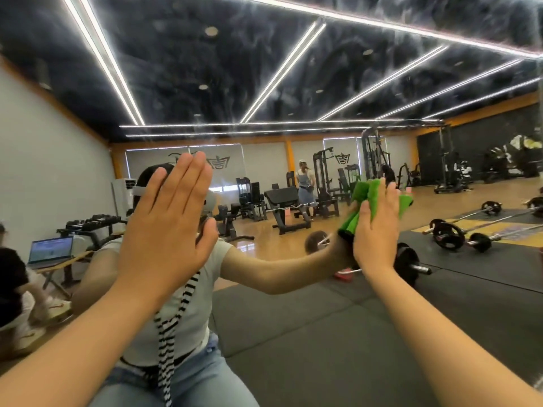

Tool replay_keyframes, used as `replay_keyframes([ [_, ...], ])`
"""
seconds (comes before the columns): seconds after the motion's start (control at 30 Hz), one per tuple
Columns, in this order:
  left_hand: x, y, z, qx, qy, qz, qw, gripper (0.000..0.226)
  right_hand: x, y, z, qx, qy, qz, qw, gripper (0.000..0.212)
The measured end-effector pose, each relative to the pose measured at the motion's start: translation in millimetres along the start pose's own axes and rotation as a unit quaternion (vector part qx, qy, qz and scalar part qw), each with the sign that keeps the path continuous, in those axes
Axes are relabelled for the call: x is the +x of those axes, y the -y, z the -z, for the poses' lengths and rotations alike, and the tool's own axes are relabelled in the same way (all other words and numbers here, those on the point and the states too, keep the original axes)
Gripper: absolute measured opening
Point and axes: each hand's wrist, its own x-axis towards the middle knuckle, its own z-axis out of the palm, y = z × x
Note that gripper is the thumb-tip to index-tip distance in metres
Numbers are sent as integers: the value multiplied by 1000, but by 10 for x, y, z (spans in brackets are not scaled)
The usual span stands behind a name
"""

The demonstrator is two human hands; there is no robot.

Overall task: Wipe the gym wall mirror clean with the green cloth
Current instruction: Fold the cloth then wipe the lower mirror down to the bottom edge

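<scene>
The location is a gym: weight machines (323, 177), barbells (461, 236), a dumbbell rack (91, 223) and floor mats (293, 318) show in the wall mirror (264, 69).

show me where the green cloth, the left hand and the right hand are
green cloth (373, 196), head view, upper fold beside the fingers
right hand (377, 230), head view, back of the hand
left hand (167, 227), head view, back of the hand

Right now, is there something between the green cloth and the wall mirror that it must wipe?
Nothing visible. The right hand presses the green cloth straight onto the wall mirror with flat fingers. The left hand lies flat on the mirror further left, apart from the cloth.
</scene>
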Motion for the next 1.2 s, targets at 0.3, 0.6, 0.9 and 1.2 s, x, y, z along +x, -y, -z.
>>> replay_keyframes([
  [0.3,13,4,35,-22,-9,-7,1000,72,-982,70,-216,-120,126,479,860,61],
  [0.6,-19,-3,36,-11,-2,2,1000,73,-1682,-99,-187,-68,148,351,922,69],
  [0.9,5,-12,15,-7,-10,-2,1000,72,-1481,-447,-44,-39,60,83,994,64],
  [1.2,2,-14,20,-9,-19,-6,1000,72,-1995,-709,-49,-104,133,363,916,75],
])
